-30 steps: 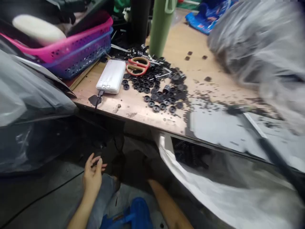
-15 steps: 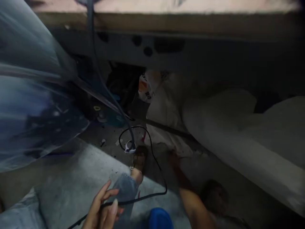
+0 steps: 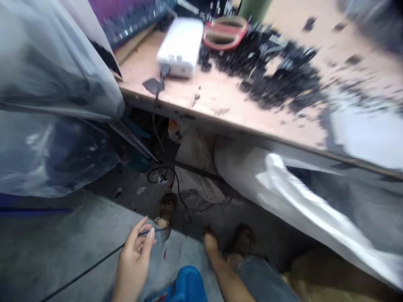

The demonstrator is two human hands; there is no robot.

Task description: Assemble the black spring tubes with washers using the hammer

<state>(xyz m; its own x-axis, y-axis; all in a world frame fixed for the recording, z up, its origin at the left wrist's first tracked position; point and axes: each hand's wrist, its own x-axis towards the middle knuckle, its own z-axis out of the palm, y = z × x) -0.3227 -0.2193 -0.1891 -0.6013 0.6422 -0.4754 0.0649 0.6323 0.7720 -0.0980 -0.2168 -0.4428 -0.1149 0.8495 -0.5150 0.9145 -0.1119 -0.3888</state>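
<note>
A thin black cable (image 3: pixel 91 268) runs from the lower left into my left hand (image 3: pixel 138 247), which is closed lightly on it, thumb near the fingers. Past the hand the cable continues toward the floor, with a loop near a small white object (image 3: pixel 162 179). Low under the table edge, my right hand (image 3: pixel 209 237) reaches down in shadow close to the floor; its fingers are dark and blurred, and whether it holds anything is hidden. My sandalled foot (image 3: pixel 166 207) is between the cable loop and my hands.
Above is a table (image 3: pixel 226 102) with a white power bank (image 3: pixel 181 46), red-handled scissors (image 3: pixel 225 33) and a pile of black pieces (image 3: pixel 277 75). Clear plastic bags (image 3: pixel 53 155) hang at left. A white sack (image 3: pixel 245 167) lies under the table. A blue object (image 3: pixel 190 285) is at bottom centre.
The view has risen and shows the tabletop now. My left hand has turned and its fingers have drawn together around the cable. My right hand remains low near the floor.
</note>
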